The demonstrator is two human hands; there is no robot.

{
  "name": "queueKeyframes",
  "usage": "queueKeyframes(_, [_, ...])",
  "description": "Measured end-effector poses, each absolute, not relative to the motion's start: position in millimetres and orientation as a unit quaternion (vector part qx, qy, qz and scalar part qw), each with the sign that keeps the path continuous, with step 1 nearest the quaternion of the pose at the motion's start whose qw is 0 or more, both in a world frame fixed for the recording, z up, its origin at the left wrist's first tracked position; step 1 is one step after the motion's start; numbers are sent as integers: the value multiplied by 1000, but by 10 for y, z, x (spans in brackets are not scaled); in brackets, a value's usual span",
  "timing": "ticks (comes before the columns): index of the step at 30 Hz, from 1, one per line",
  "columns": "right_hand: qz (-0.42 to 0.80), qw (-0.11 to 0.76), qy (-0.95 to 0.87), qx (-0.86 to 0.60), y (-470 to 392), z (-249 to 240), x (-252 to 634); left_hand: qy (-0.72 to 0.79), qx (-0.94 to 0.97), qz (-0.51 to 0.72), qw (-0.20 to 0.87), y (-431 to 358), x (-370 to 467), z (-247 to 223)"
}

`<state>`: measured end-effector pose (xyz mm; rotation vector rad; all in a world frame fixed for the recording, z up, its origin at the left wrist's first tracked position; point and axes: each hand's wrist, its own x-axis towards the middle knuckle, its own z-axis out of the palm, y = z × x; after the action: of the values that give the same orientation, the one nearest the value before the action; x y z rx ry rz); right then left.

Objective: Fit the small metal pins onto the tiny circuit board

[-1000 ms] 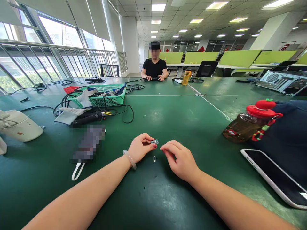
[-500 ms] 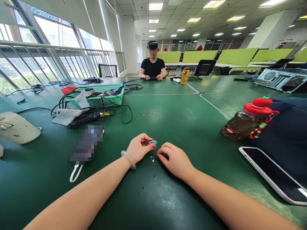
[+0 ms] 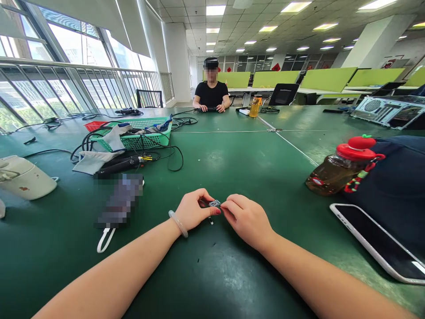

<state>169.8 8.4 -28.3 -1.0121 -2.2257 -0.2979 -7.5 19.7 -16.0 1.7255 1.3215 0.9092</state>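
Note:
Between the thumb and fingers of my left hand [image 3: 198, 208] is a small silvery patterned piece [image 3: 214, 203], like a tiny circuit board. My right hand [image 3: 244, 217] is pinched at the right edge of that piece; whatever its fingertips hold is too small to name. On the green table [image 3: 212, 164], just below my left thumb, lies a small white-framed piece [image 3: 210, 220], partly covered by the thumb.
A green basket [image 3: 146, 141] with cables and gloves stands at the left, near a blurred phone [image 3: 122, 199] and a cream container [image 3: 28, 177]. To the right are a red-lidded bottle [image 3: 341, 170] and a tablet [image 3: 375, 241]. A person [image 3: 211, 94] sits opposite.
My left hand has shifted slightly right and down with the patterned piece. My right hand has come up to it, its fingertips now at the piece's edge.

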Motion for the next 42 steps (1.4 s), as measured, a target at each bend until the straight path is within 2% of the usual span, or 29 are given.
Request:
queueKeyframes(8, [-136, 338, -860, -357, 88, -288, 1738, 496, 671, 368, 411, 208, -85, -176])
queueKeyframes(16, [-150, 396, -850, -312, 25, -202, 1750, 397, 562, 409, 599, 215, -92, -181])
queueKeyframes(23, [-129, 412, -849, -305, 3, -199, 1756, 351, 501, 448, 652, 225, -100, -209])
queueKeyframes(27, [-25, 387, -843, -373, 10, -224, 1734, 359, 497, 483, 626, 249, -103, -210])
queueKeyframes(31, [76, 297, -846, -436, 5, -253, 1694, 411, 496, 503, 576, 291, -114, -214])
queueKeyframes(36, [100, 206, -893, -386, -9, -295, 1623, 448, 510, 497, 540, 340, -127, -259])
queueKeyframes(42, [100, 191, -907, -361, 18, -300, 1599, 454, 526, 479, 536, 325, -127, -250])
